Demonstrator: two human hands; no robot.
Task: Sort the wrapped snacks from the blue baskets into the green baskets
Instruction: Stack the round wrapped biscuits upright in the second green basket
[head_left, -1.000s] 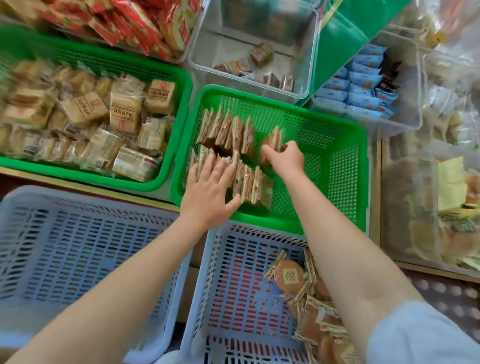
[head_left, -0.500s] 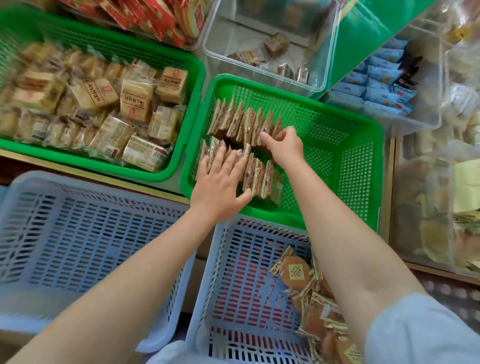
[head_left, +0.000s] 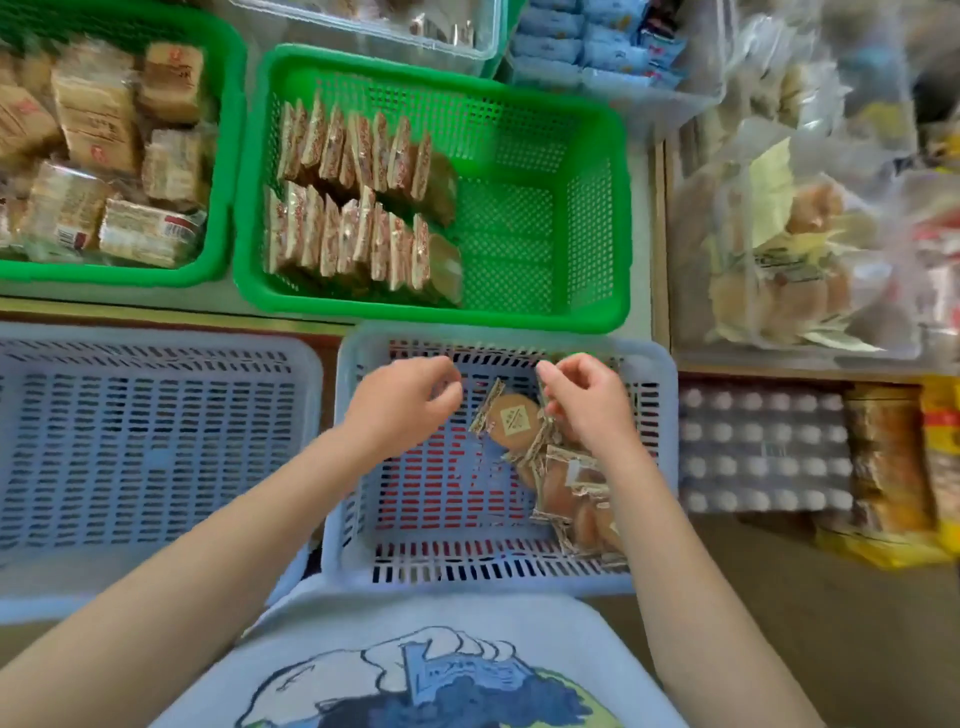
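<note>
From the head view, both hands hover inside the slotted plastic blue basket (head_left: 358, 467). The left hand (head_left: 400, 405) has loosely curled fingers, holding nothing. The right hand (head_left: 587, 400) curls over crinkly clear-wrapped round snacks (head_left: 514, 421) heaped at the basket's right side; whether it pinches one, I cannot tell. The perforated green basket (head_left: 597, 208) holds 2 upright rows of flat packets (head_left: 353, 208).

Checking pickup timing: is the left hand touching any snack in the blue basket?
Apart. The head view shows the left hand hovering over bare basket floor, with a visible gap to the nearest round snack.
</note>
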